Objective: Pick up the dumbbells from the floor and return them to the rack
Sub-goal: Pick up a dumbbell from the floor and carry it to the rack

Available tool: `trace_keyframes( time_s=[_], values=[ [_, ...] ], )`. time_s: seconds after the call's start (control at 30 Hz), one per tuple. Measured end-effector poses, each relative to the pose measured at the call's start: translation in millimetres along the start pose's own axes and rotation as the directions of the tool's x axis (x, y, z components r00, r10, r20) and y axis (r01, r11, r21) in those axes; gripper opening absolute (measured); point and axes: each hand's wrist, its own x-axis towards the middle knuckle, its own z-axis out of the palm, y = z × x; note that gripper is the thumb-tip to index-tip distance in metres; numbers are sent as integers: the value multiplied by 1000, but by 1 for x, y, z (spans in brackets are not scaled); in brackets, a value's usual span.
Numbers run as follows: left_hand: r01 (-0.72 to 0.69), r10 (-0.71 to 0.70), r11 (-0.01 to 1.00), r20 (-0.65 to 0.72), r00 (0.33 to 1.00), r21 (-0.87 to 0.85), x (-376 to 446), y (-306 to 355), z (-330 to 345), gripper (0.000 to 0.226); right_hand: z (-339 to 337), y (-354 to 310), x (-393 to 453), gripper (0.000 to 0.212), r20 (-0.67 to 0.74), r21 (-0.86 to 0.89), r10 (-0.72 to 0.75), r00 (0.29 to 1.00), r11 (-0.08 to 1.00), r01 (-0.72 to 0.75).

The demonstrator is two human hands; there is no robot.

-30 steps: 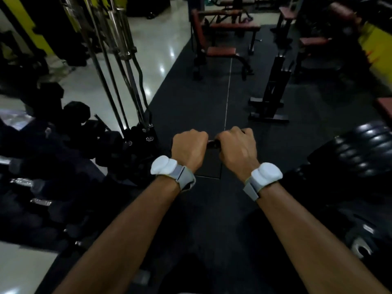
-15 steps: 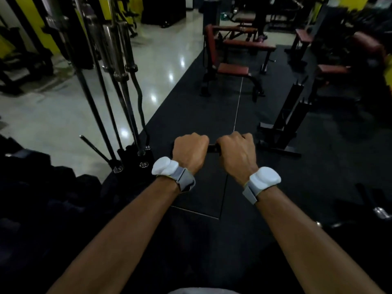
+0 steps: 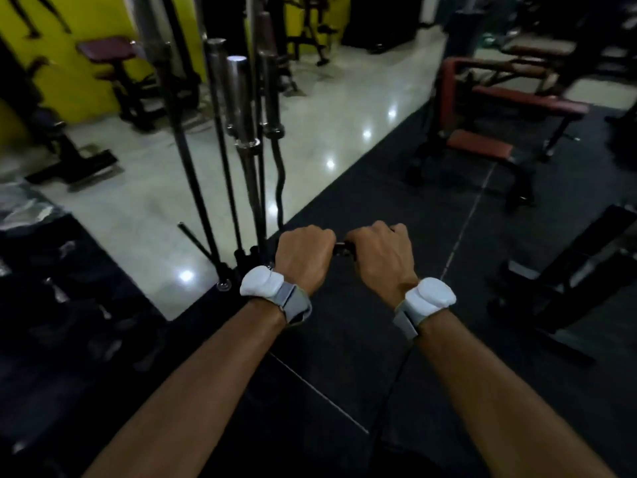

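Both my hands grip one dark dumbbell handle held out in front of me at the centre of the head view. My left hand is curled round its left part, my right hand round its right part, knuckles up. Only a short bit of the handle shows between the fists; the dumbbell's heads are hidden. A dark dumbbell rack with blurred metal handles lies at the lower left.
Upright barbells in a floor holder stand just left of my hands. Red padded benches sit ahead right, and a black bench frame at the right. Black rubber matting lies underfoot, shiny tiles to the left.
The view has swung left and upward: the barbell holder has come closer and more central, and the red benches shifted right. My hands keep the same grip on the handle.
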Motion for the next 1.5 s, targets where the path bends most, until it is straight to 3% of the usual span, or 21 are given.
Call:
trace_keyframes(
  time_s=[0.1,0.23,0.43,0.73,0.93,1.2,1.37,1.5],
  values=[
    [185,-190,980,52,980,79,25,-6,13,16,12,8,48,20,24,56,-166,986,985,165],
    [342,-347,926,4,938,162,33,-15,11,11,14,1,85,19,-5,73,-341,940,938,340],
    [562,-583,801,56,811,206,28,-32,-2,12,8,-27,114,16,-50,143,-551,833,821,552],
    [634,-658,722,-9,753,278,22,-88,-26,20,1,-90,159,20,-103,202,-684,722,696,688],
    [605,-644,736,38,764,302,49,-121,-20,19,11,-106,190,24,-72,206,-667,742,718,665],
    [610,-634,728,-31,773,312,66,-175,-10,22,18,-144,231,26,-131,212,-622,772,744,634],
    [662,-687,689,-26,726,295,75,-211,8,23,36,-172,261,25,-116,239,-665,738,702,671],
    [721,-758,606,-29,651,336,83,-238,25,21,56,-198,292,25,-130,286,-729,672,621,730]
  ],
)
